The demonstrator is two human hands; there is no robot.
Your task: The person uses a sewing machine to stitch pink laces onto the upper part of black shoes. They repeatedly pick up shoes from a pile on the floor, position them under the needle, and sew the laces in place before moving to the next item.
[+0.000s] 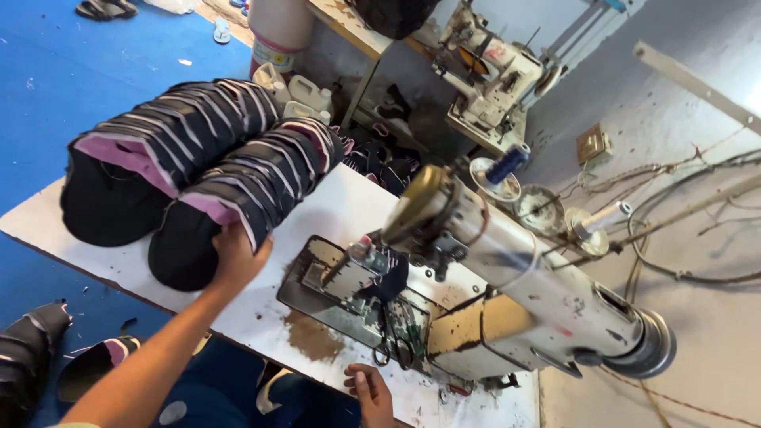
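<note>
My left hand [235, 255] grips the near end of a stacked row of black shoe uppers with pink lining [246, 186] lying on the white worktable [333, 206]. A second, similar row of uppers [162, 147] lies beside it to the left. My right hand [371, 390] rests on the table's near edge, fingers loosely apart and holding nothing, just in front of the worn cream sewing machine [507, 277]. A dark piece [388, 279] sits under the machine's needle area.
Thread spools [507, 162] stand behind the machine. A second sewing machine [487, 67] sits on a far bench. White jugs [305, 93] and dark pieces lie on the floor beyond the table. More black uppers [32, 349] lie at lower left on the blue floor [55, 79].
</note>
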